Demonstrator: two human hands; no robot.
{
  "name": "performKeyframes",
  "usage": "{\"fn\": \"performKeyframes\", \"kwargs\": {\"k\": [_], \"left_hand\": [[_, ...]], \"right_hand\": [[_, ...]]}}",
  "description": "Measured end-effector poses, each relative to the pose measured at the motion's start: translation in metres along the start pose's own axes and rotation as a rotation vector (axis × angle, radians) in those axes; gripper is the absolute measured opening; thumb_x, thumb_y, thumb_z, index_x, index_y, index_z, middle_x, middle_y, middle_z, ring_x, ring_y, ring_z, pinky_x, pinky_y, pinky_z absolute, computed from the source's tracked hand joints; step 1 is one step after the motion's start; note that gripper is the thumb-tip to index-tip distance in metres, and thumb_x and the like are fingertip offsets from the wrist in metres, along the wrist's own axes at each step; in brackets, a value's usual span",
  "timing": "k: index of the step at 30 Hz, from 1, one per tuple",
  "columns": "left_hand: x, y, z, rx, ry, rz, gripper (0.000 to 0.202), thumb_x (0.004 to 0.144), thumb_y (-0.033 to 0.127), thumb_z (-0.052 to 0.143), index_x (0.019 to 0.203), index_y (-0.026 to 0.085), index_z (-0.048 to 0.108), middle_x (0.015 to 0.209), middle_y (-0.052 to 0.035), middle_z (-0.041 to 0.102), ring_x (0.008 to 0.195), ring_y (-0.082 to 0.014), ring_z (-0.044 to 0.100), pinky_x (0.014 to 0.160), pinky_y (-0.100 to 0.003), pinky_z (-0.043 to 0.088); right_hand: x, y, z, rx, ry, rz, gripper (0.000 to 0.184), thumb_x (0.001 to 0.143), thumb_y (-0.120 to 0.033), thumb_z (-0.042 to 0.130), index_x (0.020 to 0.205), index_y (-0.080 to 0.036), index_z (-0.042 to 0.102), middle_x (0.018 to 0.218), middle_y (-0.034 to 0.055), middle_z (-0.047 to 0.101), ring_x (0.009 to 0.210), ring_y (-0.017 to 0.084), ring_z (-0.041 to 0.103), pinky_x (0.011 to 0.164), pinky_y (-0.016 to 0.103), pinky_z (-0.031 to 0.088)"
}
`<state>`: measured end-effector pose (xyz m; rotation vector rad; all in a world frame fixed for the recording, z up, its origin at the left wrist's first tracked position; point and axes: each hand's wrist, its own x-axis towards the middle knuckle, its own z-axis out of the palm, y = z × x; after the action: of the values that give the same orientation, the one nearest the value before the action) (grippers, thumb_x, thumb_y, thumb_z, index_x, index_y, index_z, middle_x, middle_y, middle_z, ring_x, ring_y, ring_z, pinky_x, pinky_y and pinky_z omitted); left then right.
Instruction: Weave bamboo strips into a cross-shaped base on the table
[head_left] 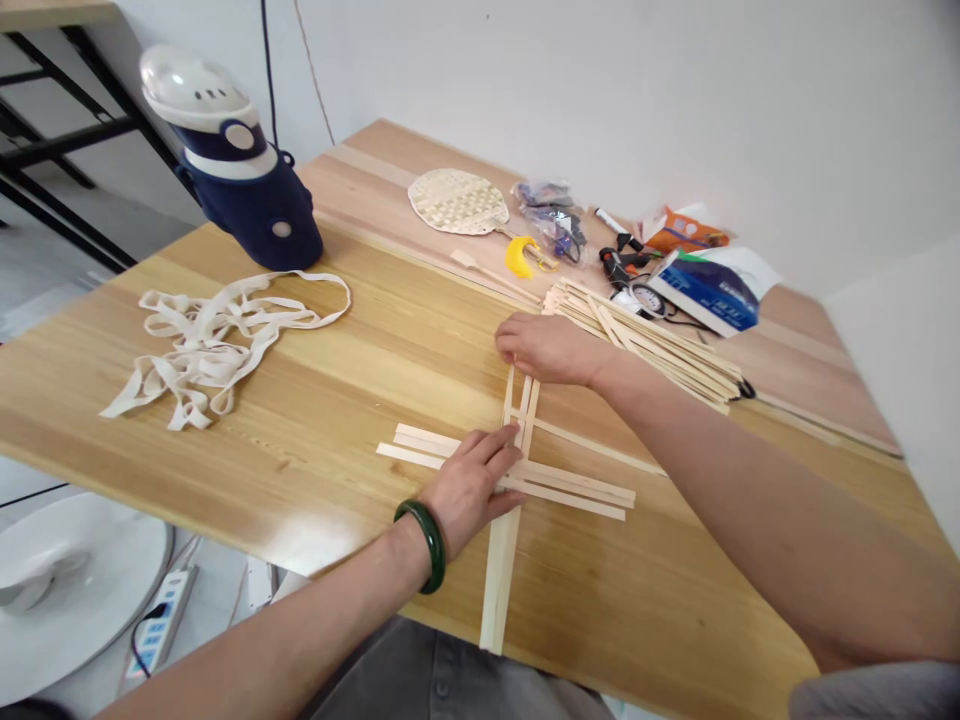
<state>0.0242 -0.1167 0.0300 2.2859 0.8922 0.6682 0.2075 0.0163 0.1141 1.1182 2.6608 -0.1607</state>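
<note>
Thin pale bamboo strips [574,483] lie crosswise over several lengthwise strips [501,580] that reach the table's front edge. My left hand [474,475], a dark green bangle [424,545] on its wrist, rests on the crossing with its fingers stretched out and thumb apart. Beyond it, my right hand [547,348] is closed at the far ends of the lengthwise strips, its fingertips pinching them; how many it grips is hidden. Another single strip [600,445] slants off to the right from beneath the lengthwise ones.
A bundle of bamboo strips [652,345] lies behind my right forearm. Farther back are a woven fan [457,200], yellow tape [519,257], a glue gun [619,265] and a blue box [705,290]. Left are cream ribbon [217,340] and a navy bottle [251,205].
</note>
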Motion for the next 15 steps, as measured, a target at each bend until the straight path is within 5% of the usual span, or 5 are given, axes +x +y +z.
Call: {"fn": "performKeyframes", "kwargs": {"k": [5, 10, 15], "left_hand": [[-0.002, 0.000, 0.002, -0.048, 0.049, -0.017, 0.031, 0.083, 0.020, 0.073, 0.111, 0.018, 0.061, 0.147, -0.0167, 0.047, 0.113, -0.0241, 0.061, 0.098, -0.044, 0.055], [-0.002, 0.000, 0.000, -0.024, 0.044, 0.001, 0.033, 0.082, 0.022, 0.074, 0.112, 0.019, 0.061, 0.145, -0.0152, 0.049, 0.118, -0.0269, 0.058, 0.100, -0.047, 0.054], [-0.001, 0.000, -0.002, -0.020, 0.023, -0.019, 0.032, 0.083, 0.023, 0.073, 0.113, 0.020, 0.062, 0.141, -0.0133, 0.055, 0.119, -0.0270, 0.058, 0.100, -0.046, 0.054]], "right_hand": [[-0.011, 0.007, -0.011, 0.178, 0.055, 0.106, 0.022, 0.083, -0.010, 0.053, 0.093, -0.020, 0.071, 0.099, 0.0050, 0.071, 0.096, 0.020, 0.062, 0.081, 0.029, 0.044], [-0.018, 0.013, 0.001, 0.279, 0.080, 0.164, 0.027, 0.082, -0.009, 0.050, 0.087, -0.021, 0.073, 0.092, 0.0013, 0.074, 0.089, 0.017, 0.064, 0.082, 0.028, 0.046], [-0.022, 0.005, 0.017, 0.232, 0.176, 0.249, 0.029, 0.085, -0.010, 0.050, 0.102, -0.018, 0.072, 0.110, 0.0067, 0.071, 0.106, 0.021, 0.061, 0.089, 0.032, 0.046]]}}
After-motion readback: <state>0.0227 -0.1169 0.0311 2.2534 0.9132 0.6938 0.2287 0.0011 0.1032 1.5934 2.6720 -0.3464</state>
